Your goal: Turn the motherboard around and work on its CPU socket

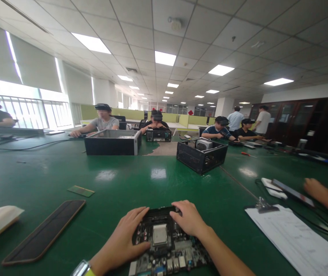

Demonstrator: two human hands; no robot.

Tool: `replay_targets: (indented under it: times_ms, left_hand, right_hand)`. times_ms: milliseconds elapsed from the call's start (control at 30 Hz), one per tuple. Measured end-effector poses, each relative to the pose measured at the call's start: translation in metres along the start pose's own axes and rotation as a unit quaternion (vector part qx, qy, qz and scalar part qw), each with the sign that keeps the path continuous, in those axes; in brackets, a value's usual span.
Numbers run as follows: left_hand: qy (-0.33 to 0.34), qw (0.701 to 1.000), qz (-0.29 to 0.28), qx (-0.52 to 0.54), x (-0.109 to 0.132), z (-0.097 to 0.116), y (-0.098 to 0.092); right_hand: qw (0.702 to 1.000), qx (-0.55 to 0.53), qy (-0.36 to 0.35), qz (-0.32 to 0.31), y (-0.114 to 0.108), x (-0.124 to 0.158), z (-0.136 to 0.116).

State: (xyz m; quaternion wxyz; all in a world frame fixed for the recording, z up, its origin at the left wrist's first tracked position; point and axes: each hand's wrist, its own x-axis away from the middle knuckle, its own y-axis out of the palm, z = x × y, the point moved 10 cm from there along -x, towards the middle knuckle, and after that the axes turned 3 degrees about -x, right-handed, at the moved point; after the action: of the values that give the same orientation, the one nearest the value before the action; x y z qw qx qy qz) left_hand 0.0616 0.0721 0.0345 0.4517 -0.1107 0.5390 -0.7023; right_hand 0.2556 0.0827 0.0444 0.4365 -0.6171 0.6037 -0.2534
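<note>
- your left hand [123, 238] lies palm down on the left edge of the motherboard [166, 251], fingers loosely apart and stretched flat, gripping nothing.
- your right hand [189, 220] rests on the board's far edge, fingers bent over it; you cannot tell whether they clamp it.
- the motherboard lies flat on the green table [123, 180] right in front of you, with its square processor [159, 234] bare between your hands.
- a watch [82, 268] sits on your left wrist.
- left of you lie a long dark panel [43, 232] and a small green card [80, 190]; to the right is a clipboard [293, 237] near a co-worker's hand [316, 189].
- the sheet's print is too small to read, and no brand or label on the board is legible.
- two open computer cases [112, 142] stand further back.
</note>
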Motion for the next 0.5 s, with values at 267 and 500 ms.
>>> replay_targets:
  times_ms: [267, 500]
  left_hand:
    - [-0.044, 0.997, 0.042, 0.038, -0.002, -0.006, -0.016]
    - [-0.057, 0.997, 0.035, 0.039, 0.000, -0.008, -0.017]
  right_hand:
    - [0.999, -0.027, -0.016, 0.021, 0.010, 0.007, -0.018]
    - [0.999, -0.043, -0.016, 0.005, 0.023, 0.011, -0.020]
